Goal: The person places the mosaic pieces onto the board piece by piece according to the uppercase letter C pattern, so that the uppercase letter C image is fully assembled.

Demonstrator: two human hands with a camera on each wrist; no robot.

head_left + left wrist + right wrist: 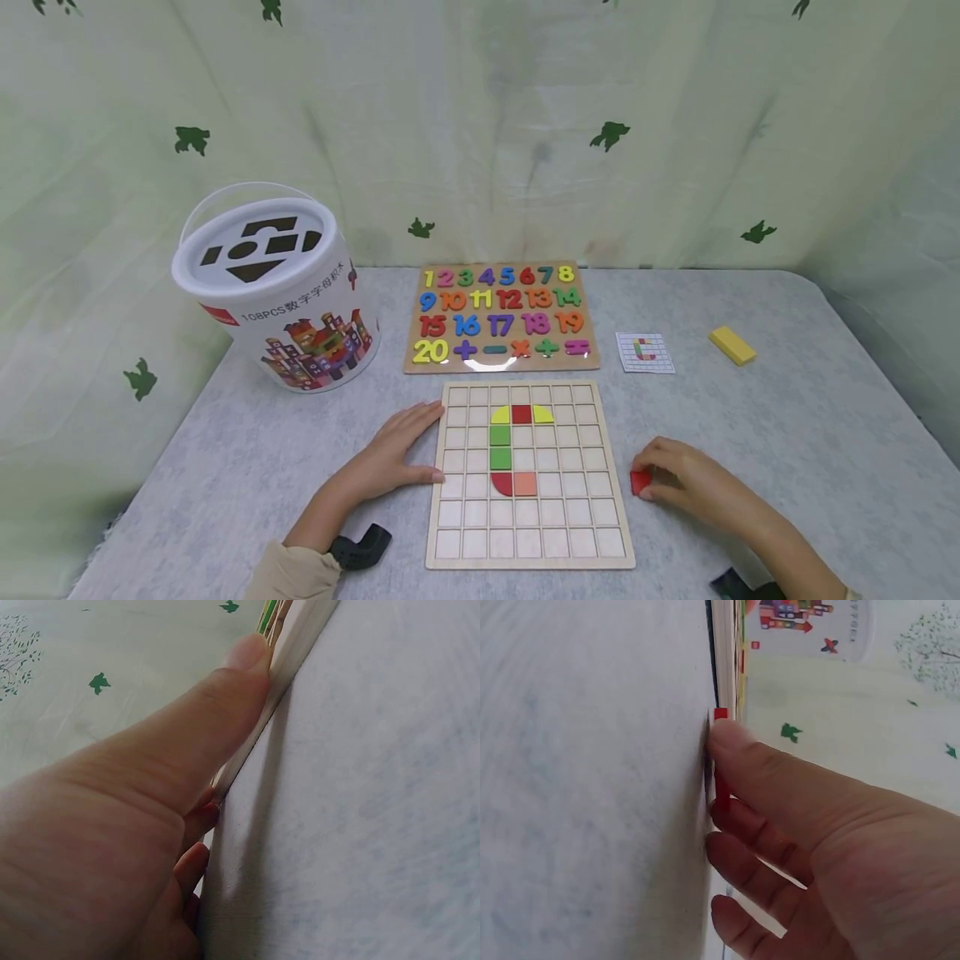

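A wooden grid board [555,517] lies flat on the table. In its upper and middle cells sit a red square tile [521,414], two yellow quarter-round tiles [543,414], two green squares [499,458], a red quarter-round tile [502,484] and a salmon square [525,483]. My left hand [386,454] rests against the board's left edge, fingers extended, thumb [244,660] touching the rim. To the right of the board, my right hand [686,479] pinches a thin red tile [721,791] between thumb and fingers, just off the tabletop or touching it; I cannot tell which.
Behind the board lies a number puzzle [502,312]. A small pattern card [645,353] and a yellow block [732,345] are at the back right. On the left stands a lidded white bucket [288,292]. A leaf-printed curtain [480,125] hangs behind the table [810,400].
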